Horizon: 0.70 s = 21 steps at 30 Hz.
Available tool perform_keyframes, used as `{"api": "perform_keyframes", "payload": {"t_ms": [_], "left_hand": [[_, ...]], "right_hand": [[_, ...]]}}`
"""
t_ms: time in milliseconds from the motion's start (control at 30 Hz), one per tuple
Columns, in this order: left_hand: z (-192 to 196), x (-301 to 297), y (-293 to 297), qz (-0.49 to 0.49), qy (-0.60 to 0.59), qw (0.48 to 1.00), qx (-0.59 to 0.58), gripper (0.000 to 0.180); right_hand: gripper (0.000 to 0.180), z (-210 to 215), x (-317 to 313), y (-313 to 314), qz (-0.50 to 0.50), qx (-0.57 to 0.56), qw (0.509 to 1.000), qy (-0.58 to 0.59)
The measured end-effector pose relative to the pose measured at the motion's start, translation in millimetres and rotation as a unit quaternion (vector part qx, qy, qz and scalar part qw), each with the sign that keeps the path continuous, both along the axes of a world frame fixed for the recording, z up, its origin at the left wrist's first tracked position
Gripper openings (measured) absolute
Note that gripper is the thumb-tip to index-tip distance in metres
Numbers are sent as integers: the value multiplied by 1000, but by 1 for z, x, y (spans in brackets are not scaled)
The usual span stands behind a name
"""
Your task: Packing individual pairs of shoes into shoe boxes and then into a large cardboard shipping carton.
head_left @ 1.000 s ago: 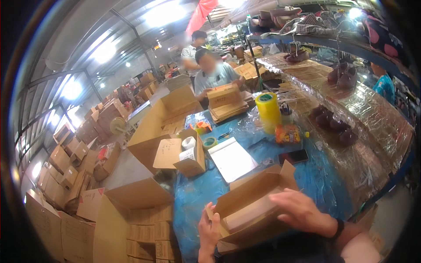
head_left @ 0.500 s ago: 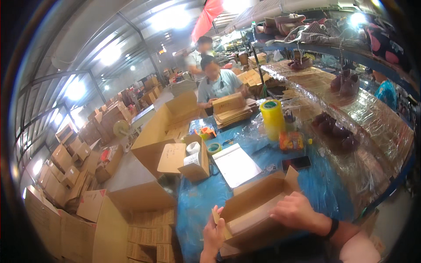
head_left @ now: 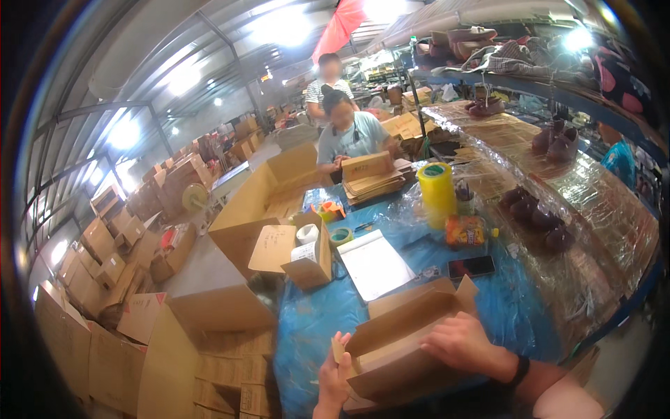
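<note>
A brown cardboard box [head_left: 398,376] with its top open and flaps raised is tilted on the blue-covered table in front of me. My left hand [head_left: 335,373] grips the box's left end, with the thumb on the near side and fingertips showing behind the small end flap. Over the near long wall, toward the right end, my right hand [head_left: 462,343] bends its fingers onto the cardboard; some fingertips are hidden against it. A black band circles the right wrist. Just beyond the box lie a white notepad [head_left: 377,264] and a dark phone [head_left: 471,267].
Yellow tape rolls [head_left: 436,195] stand stacked near an orange packet [head_left: 465,231]. A small carton [head_left: 309,269] holds white rolls. At lower left, a large carton [head_left: 159,363] contains several small boxes. Across the table, a person [head_left: 356,143] handles flat cardboard. Dark shoes [head_left: 537,216] sit on the right-hand shelf.
My right hand has slid slightly left along the near wall, and its fingers have lowered onto the cardboard. The left hand keeps its hold on the end. My view has shifted a little.
</note>
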<state>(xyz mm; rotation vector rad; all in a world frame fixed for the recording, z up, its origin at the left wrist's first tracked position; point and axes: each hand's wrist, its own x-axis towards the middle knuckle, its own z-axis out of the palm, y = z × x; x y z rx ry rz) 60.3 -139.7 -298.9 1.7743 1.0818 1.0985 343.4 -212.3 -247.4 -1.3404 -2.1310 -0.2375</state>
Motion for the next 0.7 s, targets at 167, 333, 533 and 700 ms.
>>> {"api": "perform_keyframes", "payload": {"t_ms": [167,333,533,700], "left_hand": [[-6,-2,-4,4,1,1000,20,60],[-22,-12,-4,-23,19,999,39,63],[-37,0,2,-81,-366,896,-239,63],[-26,14,15,-41,-92,990,-99,57]], "right_hand": [[22,-28,1,16,-1,-40,999,-19],[37,-40,3,18,19,-285,958,-17],[40,-42,5,20,5,-277,961,23],[37,-19,-1,21,0,-289,957,26]]}}
